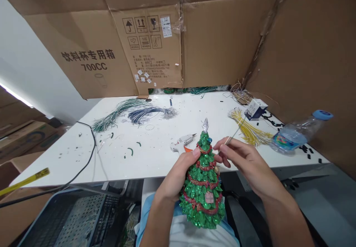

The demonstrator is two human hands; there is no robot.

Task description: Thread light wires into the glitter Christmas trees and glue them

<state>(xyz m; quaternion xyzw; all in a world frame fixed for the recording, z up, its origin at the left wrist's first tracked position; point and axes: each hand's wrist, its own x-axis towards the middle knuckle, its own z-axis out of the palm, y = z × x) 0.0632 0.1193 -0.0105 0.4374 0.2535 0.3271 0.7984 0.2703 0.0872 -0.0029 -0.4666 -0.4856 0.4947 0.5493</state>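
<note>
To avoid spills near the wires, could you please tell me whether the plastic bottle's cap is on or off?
On: the blue cap sits on the neck of the plastic bottle; I cannot tell how tight it is.

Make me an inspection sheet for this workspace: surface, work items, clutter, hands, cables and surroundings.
Surface: white table, with scraps scattered across it.
Work items: green model tree with red garlands; thin strand; glue gun on the table; green bundle, blue bundle and yellow bundle of strands.
Clutter: green scraps; black bits at right; plastic bottle with a blue cap; small box.
Hands: left hand grips the tree's side; right hand pinches the strand beside the tree.
Cables: black cable crosses the table's left end; its ends are not visible.
Surroundings: cardboard panels behind and at right; perforated crate at lower left.
</note>
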